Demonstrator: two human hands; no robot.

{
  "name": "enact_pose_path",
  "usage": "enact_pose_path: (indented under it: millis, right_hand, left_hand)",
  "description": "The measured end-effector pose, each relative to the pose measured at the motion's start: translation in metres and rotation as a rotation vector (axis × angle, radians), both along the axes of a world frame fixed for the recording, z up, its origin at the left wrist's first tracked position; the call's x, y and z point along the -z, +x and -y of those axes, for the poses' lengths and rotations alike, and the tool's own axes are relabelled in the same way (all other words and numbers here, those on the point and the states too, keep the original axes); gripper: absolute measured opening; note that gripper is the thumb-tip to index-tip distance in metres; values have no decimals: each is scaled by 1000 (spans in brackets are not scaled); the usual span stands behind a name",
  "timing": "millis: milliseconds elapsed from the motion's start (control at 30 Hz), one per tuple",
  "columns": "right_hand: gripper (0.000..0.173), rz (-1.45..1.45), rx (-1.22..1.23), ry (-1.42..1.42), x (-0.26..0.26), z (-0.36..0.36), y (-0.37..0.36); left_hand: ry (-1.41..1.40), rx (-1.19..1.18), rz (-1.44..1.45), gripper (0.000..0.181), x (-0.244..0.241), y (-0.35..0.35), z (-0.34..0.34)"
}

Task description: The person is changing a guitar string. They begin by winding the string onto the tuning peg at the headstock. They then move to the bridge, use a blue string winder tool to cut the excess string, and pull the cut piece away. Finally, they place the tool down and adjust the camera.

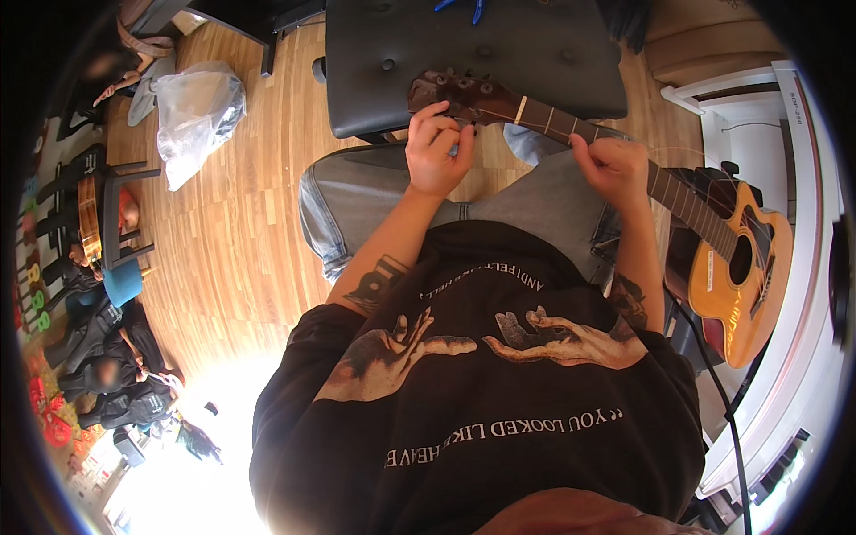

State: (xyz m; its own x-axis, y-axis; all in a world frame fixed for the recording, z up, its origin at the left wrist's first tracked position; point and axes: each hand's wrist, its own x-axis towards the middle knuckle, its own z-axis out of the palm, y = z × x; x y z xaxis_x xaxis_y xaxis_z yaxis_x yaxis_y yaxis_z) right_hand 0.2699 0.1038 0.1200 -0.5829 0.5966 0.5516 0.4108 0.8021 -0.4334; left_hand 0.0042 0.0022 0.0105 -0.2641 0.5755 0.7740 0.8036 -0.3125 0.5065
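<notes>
An acoustic guitar (769, 267) lies slantwise, its body at the right and its neck reaching up across my lap. My left hand (438, 150) is at the dark headstock (495, 100), one fingertip on its face, thumb and a curled finger at a tuning peg (472, 127) on the near edge. Over the upper frets, my right hand (615, 167) is closed with its thumb on a thin guitar string (535, 127). This string runs from the headstock to the hand; a loose length arcs out beyond it. More strings curl loosely near the soundhole.
Beyond the headstock stands a black tufted bench (401, 40) with a blue-handled tool (477, 12) at its far edge. A white keyboard instrument (812, 167) is at the right, a black cable (722, 394) near it. A clear plastic bag (197, 110) and several people are at the left.
</notes>
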Motion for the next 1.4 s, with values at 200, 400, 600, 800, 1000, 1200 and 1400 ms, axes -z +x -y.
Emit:
enact_pose_path:
  millis: [200,400,600,800,1000,1200,1400]
  right_hand:
    - [50,3,5,-6,1,0,1]
    - [51,-3,4,-4,-1,0,-1]
    - [51,14,3,15,0,0,-1]
    - [51,-1,10,-9,1,0,-1]
    - [50,18,11,-4,0,0,0]
    - [48,21,-9,1,1,-1,1]
    - [48,39,2,10,1,-1,2]
  left_hand:
    - [48,78,12,27,-6,-3,2]
    - [-31,-8,-30,28,-1,2,0]
    - [13,1,32,25,-1,2,-1]
    - [55,8,-66,22,-2,-4,0]
    - [10,-38,-137,19,-5,-2,1]
    - [-109,-75,-78,17,3,3,2]
    - [-41,11,-33,18,-8,2,3]
